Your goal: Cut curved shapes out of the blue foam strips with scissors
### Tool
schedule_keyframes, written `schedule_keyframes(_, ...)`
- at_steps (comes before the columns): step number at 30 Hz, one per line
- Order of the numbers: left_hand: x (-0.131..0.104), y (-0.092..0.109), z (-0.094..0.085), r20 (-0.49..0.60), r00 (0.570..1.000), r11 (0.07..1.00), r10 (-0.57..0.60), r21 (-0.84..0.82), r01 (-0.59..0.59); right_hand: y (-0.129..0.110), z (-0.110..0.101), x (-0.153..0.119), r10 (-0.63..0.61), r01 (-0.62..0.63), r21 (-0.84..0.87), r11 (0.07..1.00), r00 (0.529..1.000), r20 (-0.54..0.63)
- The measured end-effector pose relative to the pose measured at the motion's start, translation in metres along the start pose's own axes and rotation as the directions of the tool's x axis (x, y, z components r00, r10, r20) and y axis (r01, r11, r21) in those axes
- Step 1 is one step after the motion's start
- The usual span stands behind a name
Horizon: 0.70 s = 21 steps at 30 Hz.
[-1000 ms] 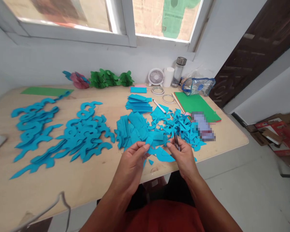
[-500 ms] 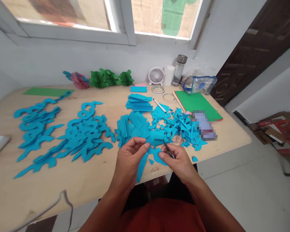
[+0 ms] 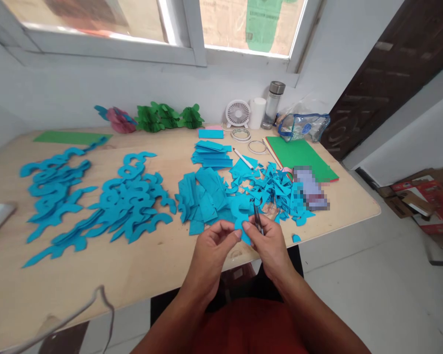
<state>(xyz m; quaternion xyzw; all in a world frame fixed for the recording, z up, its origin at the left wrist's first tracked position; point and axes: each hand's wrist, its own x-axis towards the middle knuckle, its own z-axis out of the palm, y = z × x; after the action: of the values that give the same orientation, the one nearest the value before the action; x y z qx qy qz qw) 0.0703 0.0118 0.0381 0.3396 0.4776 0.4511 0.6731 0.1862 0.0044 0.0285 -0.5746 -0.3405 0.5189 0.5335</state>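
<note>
My left hand [image 3: 214, 250] is closed, pinching the lower edge of a curved blue paper cutout [image 3: 240, 205] near the table's front edge. Beside it, my right hand [image 3: 271, 243] keeps dark scissors [image 3: 257, 219] tucked in its fingers, blades pointing up and away. Its thumb also touches the cutout's right side. Just behind the hands lie a heap of folded blue paper pieces [image 3: 203, 194] and a spread of blue offcuts [image 3: 276, 184]. Wavy blue cut strips [image 3: 129, 201] are piled to the left.
Toward the back are folded blue strips [image 3: 211, 155], a white pen [image 3: 242, 158], tape rolls [image 3: 240, 134], a small fan [image 3: 238, 114], a glass bottle [image 3: 273, 105] and green paper flowers [image 3: 168, 117]. Green sheets [image 3: 302, 157] lie at right. A grey cable [image 3: 74, 314] crosses the front left.
My left hand has moved right, beside my right hand. The blue cutout is now raised between both hands, and the scissors point more upright.
</note>
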Motion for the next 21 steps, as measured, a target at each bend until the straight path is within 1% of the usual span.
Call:
schedule_keyframes(6,0.0031,0.0027,-0.0028,-0.062,0.997,0.998,0.052,0.024,-0.050,0.0016,-0.0007,-0.0021,-0.026,0.026,0.005,1.000,0.999,0.026)
schedule_keyframes(8,0.0027,0.0042,-0.0026,-0.059,0.995,0.996,0.075,0.048,-0.072,0.0014,-0.0008,-0.0024,-0.028,0.028,-0.001,1.000,0.999,0.025)
schedule_keyframes(11,0.0008,0.0061,-0.0020,-0.030,0.997,0.995,0.065,0.080,-0.063,0.0008,-0.0002,-0.0019,-0.045,0.045,-0.013,0.999,0.999,0.001)
schedule_keyframes(14,-0.0025,0.0042,0.0000,-0.050,0.997,0.997,0.058,0.061,-0.055,0.0007,0.0024,-0.0016,-0.055,0.055,0.013,0.998,0.998,-0.024)
schedule_keyframes(17,-0.0053,-0.0008,0.0033,-0.068,0.996,0.998,0.052,0.023,-0.050,0.0027,0.0063,-0.0021,-0.025,0.029,0.085,0.996,0.999,-0.041)
schedule_keyframes(19,-0.0053,-0.0031,0.0046,-0.093,0.993,0.998,0.068,0.014,-0.067,0.0049,0.0082,-0.0025,-0.008,0.013,0.117,0.993,0.999,-0.040)
schedule_keyframes(21,-0.0034,-0.0025,0.0045,-0.130,0.987,0.996,0.091,0.001,-0.092,0.0063,0.0089,-0.0031,-0.004,0.007,0.114,0.993,0.999,-0.032)
